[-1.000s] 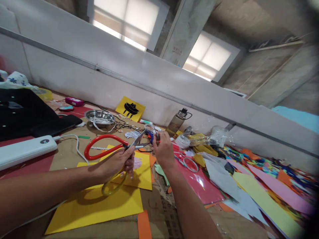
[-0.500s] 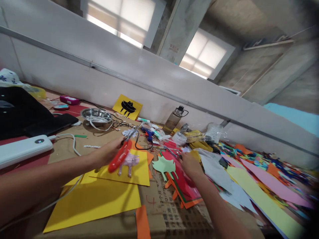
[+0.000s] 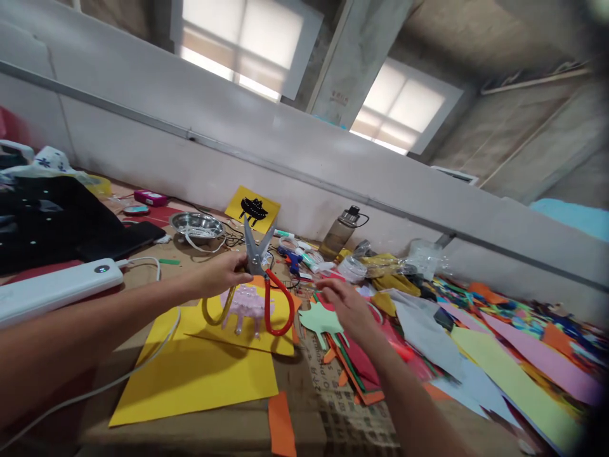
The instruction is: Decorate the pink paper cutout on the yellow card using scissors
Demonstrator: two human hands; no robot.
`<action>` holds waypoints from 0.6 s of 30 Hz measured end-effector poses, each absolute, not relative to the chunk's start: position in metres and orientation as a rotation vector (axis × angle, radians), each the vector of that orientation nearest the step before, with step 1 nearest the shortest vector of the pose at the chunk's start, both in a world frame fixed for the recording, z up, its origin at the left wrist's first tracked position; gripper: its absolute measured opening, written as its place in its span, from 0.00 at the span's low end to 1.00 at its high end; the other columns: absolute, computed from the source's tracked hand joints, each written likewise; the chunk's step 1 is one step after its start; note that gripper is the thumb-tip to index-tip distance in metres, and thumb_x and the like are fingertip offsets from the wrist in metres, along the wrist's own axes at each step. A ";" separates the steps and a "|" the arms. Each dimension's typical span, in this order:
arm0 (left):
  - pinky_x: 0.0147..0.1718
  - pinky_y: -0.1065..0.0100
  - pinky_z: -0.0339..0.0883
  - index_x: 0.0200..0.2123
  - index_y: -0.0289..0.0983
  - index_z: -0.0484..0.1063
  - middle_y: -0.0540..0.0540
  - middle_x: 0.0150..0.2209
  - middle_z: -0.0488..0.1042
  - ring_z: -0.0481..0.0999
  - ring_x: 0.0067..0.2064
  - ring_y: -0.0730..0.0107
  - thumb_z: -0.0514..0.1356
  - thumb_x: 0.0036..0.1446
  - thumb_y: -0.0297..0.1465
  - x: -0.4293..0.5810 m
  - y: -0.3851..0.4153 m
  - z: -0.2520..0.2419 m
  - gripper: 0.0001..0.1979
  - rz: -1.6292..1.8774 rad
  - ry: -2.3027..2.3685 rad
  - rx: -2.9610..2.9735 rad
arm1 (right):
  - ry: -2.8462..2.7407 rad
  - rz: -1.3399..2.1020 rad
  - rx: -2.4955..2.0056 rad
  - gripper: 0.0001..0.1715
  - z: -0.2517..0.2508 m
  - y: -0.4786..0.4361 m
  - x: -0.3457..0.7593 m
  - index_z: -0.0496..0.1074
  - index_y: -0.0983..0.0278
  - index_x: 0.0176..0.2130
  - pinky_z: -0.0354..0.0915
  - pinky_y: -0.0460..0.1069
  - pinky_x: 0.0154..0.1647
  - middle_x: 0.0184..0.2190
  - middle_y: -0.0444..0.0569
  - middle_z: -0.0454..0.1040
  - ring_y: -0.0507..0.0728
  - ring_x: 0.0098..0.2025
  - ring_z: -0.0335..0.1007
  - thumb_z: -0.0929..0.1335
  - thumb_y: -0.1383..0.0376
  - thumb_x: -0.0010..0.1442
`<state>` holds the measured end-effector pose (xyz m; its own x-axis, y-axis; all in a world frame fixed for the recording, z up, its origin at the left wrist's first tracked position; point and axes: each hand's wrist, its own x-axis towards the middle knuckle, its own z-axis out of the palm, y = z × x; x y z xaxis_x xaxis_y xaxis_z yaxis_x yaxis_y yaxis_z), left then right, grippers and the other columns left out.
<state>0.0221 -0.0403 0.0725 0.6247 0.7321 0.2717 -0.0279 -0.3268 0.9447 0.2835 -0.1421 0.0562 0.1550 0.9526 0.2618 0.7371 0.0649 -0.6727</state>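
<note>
My left hand (image 3: 231, 270) grips a pair of scissors (image 3: 257, 263) near the pivot, with the blades spread and pointing up. One handle loop is red, the other yellowish. Behind the loops, a pink cutout with beads (image 3: 247, 308) lies on a small yellow sheet (image 3: 280, 339). My right hand (image 3: 349, 308) is open, fingers stretched over the right side of a pale green cutout (image 3: 320, 318). Red sheets (image 3: 364, 365) lie under and beside that hand. A bright red piece (image 3: 402, 350) shows past the right wrist, too blurred to name.
A larger yellow sheet (image 3: 195, 387) lies in front. Further back are a metal bowl (image 3: 197, 227), a bottle (image 3: 340, 231), a blue glue gun (image 3: 291, 257) and a yellow card with a black cutout (image 3: 253, 208). A white power bank (image 3: 61, 289) trails a cable at left. Coloured paper (image 3: 504, 368) covers the right side.
The scissors in my left hand have turned, now upright with blades spread. My right hand has let go of a thin metal tool and opened its fingers. The view has shifted slightly.
</note>
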 end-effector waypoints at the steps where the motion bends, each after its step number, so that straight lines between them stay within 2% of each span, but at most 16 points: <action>1: 0.26 0.74 0.54 0.26 0.36 0.74 0.50 0.24 0.70 0.64 0.27 0.71 0.63 0.41 0.20 0.022 -0.040 0.074 0.07 0.820 0.543 1.763 | -1.606 0.674 -1.549 0.16 0.056 -0.139 0.264 0.69 0.62 0.40 0.63 0.56 0.45 0.39 0.51 0.72 0.57 0.41 0.68 0.59 0.57 0.59; 3: 0.27 0.73 0.55 0.27 0.36 0.75 0.49 0.25 0.71 0.64 0.27 0.72 0.62 0.43 0.23 0.022 -0.040 0.077 0.05 0.736 0.479 1.783 | -1.508 1.147 -1.244 0.18 0.055 -0.135 0.229 0.67 0.61 0.43 0.66 0.55 0.43 0.38 0.50 0.73 0.56 0.38 0.70 0.61 0.54 0.57; 6: 0.26 0.73 0.56 0.28 0.36 0.76 0.48 0.26 0.72 0.65 0.27 0.73 0.61 0.47 0.26 0.022 -0.043 0.081 0.04 0.682 0.435 1.815 | -1.427 1.449 -0.936 0.23 0.053 -0.134 0.198 0.67 0.60 0.44 0.66 0.56 0.43 0.40 0.52 0.72 0.58 0.41 0.70 0.64 0.50 0.54; 11: 0.28 0.71 0.59 0.27 0.36 0.77 0.48 0.26 0.72 0.67 0.28 0.72 0.63 0.44 0.26 0.028 -0.048 0.081 0.04 0.932 0.547 1.855 | -1.355 1.451 -0.789 0.27 0.051 -0.130 0.182 0.68 0.60 0.43 0.66 0.58 0.45 0.42 0.53 0.72 0.60 0.45 0.70 0.68 0.47 0.49; 15: 0.25 0.71 0.60 0.26 0.35 0.76 0.49 0.25 0.71 0.66 0.25 0.75 0.65 0.41 0.26 0.038 -0.051 0.085 0.04 0.939 0.606 1.806 | -1.258 1.434 -0.814 0.19 0.046 -0.125 0.173 0.68 0.61 0.42 0.66 0.58 0.45 0.36 0.50 0.74 0.59 0.44 0.70 0.67 0.54 0.52; 18: 0.28 0.71 0.62 0.32 0.36 0.76 0.48 0.27 0.73 0.68 0.27 0.74 0.63 0.44 0.29 0.033 -0.041 0.092 0.08 0.873 0.512 1.908 | -1.167 1.403 -0.801 0.16 0.049 -0.127 0.171 0.69 0.62 0.41 0.66 0.56 0.43 0.35 0.49 0.75 0.59 0.40 0.71 0.67 0.60 0.51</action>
<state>0.0331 -0.0412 0.0918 0.6587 0.6617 0.3582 -0.0100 -0.4683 0.8835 0.1705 -0.1268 0.0492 -0.1821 0.9740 0.1351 -0.3098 0.0736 -0.9479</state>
